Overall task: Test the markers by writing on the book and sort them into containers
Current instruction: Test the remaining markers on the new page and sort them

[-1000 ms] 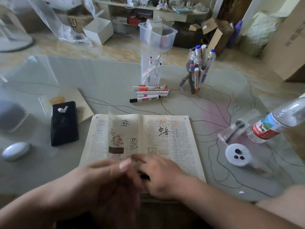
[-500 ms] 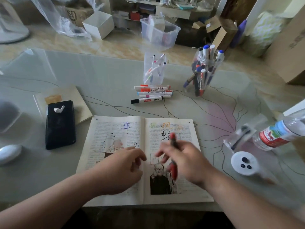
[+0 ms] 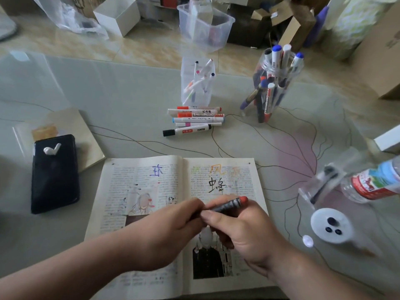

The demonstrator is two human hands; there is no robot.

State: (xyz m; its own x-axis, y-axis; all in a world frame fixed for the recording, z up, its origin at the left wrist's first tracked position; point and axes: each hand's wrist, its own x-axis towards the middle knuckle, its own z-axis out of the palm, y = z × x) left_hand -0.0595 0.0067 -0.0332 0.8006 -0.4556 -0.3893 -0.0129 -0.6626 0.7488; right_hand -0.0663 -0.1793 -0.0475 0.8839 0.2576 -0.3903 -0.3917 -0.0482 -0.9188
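Head view. An open book [image 3: 121, 191] lies flat at the near edge of the glass table [image 3: 129, 94], with handwritten characters in blue, orange and black across its upper pages. Both hands are over the book's lower middle.

The right hand [image 3: 244, 232] is curled round a dark marker [image 3: 227, 205], thumb laid across the barrel. The marker's red end points up and to the right, clear of the fingers. The left hand [image 3: 173, 226] has its fingers bent, and their tips pinch the marker's lower left end, which is hidden between the two hands. The marker is held just above the right page, below the black character.

Six loose markers [image 3: 194, 121] lie side by side beyond the book. Behind them stands a square container [image 3: 198, 83] holding thin markers, and to its right a round jar [image 3: 270, 83] holding thicker ones.

A phone [image 3: 54, 174] with an earbud [image 3: 52, 149] on it lies left of the book. A water bottle [image 3: 372, 182] and a white lid [image 3: 329, 225] are to the right.
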